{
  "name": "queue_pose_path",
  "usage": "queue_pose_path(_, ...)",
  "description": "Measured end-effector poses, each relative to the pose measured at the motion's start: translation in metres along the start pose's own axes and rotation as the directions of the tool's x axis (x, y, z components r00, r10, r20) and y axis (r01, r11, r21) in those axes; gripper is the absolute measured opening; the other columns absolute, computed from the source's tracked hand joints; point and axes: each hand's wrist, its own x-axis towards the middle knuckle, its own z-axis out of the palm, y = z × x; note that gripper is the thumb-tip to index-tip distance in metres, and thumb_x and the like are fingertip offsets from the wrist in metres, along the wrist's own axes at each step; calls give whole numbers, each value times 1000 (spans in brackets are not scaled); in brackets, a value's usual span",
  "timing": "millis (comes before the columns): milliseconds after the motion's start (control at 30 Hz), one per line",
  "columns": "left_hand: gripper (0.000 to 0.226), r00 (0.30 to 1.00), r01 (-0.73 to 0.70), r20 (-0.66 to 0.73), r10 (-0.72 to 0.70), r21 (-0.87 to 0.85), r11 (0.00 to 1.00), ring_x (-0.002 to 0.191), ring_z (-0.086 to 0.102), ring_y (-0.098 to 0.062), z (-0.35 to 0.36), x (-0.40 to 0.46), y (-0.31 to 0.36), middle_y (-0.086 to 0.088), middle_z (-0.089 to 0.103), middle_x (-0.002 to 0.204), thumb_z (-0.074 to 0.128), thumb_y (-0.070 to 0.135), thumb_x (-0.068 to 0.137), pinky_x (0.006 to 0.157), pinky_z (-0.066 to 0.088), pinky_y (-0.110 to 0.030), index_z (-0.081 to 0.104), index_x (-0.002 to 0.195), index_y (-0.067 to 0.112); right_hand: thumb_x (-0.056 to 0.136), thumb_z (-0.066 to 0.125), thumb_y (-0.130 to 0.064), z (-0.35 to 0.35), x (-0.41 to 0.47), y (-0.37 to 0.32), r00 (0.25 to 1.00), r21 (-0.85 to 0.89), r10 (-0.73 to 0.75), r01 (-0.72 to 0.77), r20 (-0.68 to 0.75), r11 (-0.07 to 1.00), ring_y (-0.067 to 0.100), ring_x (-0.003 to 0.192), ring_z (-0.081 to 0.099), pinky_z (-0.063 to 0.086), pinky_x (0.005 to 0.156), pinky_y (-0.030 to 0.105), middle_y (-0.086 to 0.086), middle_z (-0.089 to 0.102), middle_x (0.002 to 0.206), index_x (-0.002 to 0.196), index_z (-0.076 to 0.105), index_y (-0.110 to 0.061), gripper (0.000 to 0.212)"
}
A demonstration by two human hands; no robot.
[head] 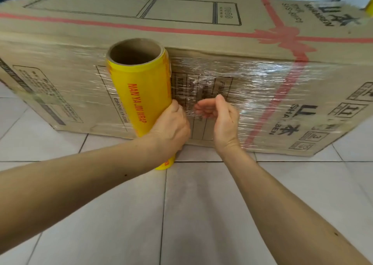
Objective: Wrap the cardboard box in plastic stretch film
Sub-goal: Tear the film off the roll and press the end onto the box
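A long cardboard box (181, 16) with a printed red ribbon lies on the tiled floor. Clear stretch film (252, 77) covers its near side, wrinkled and shiny. A yellow roll of film (139, 91) with red lettering stands upright against the box front, its cardboard core open at the top. My left hand (171, 125) grips the roll's lower part. My right hand (220, 117) hovers just right of the roll, fingers curled and apart, close to the film on the box face; whether it touches the film is unclear.
Pale floor tiles (191, 214) with dark grout lines fill the foreground. Behind the box runs a white wall base. A small yellow object (369, 7) shows at the far right edge by the box corner.
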Motion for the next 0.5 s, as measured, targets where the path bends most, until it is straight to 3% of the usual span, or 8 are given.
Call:
queue_pose_path(133, 40, 999, -33, -35, 32, -37, 999, 119, 53, -33, 9, -1, 2, -18, 61, 126, 45, 32, 103, 116, 26, -44, 58, 127, 4, 94, 37, -43, 5, 7, 13, 996, -112, 92, -89, 18, 990, 25, 88, 72, 56, 91, 45, 10, 76, 88, 83, 75, -13, 49)
queue_pose_path(267, 39, 991, -47, -122, 45, -15, 999, 113, 56, -32, 24, 3, 6, -17, 63, 121, 45, 32, 102, 111, 31, -42, 54, 125, 2, 95, 37, -43, 5, 15, 17, 996, -115, 81, -77, 27, 990, 28, 91, 73, 55, 93, 48, 10, 76, 89, 82, 75, -14, 49)
queue_pose_path(367, 52, 992, 67, -104, -75, -80, 995, 121, 53, -33, 40, 9, 26, -21, 56, 130, 40, 32, 102, 112, 27, -42, 36, 137, -7, 97, 38, -36, 2, -1, 22, 998, -26, 60, -60, -6, 998, 28, 85, 71, 56, 85, 45, 11, 75, 83, 80, 74, -12, 46)
queue_pose_path(500, 52, 974, 182, -102, -201, -167, 969, 130, 48, -28, 68, 12, 45, -9, 55, 139, 46, 38, 95, 118, 19, -41, 51, 138, 8, 102, 37, -38, 7, -3, 31, 992, -169, 128, -129, -17, 977, 25, 86, 72, 55, 90, 49, 11, 76, 86, 83, 75, -9, 52)
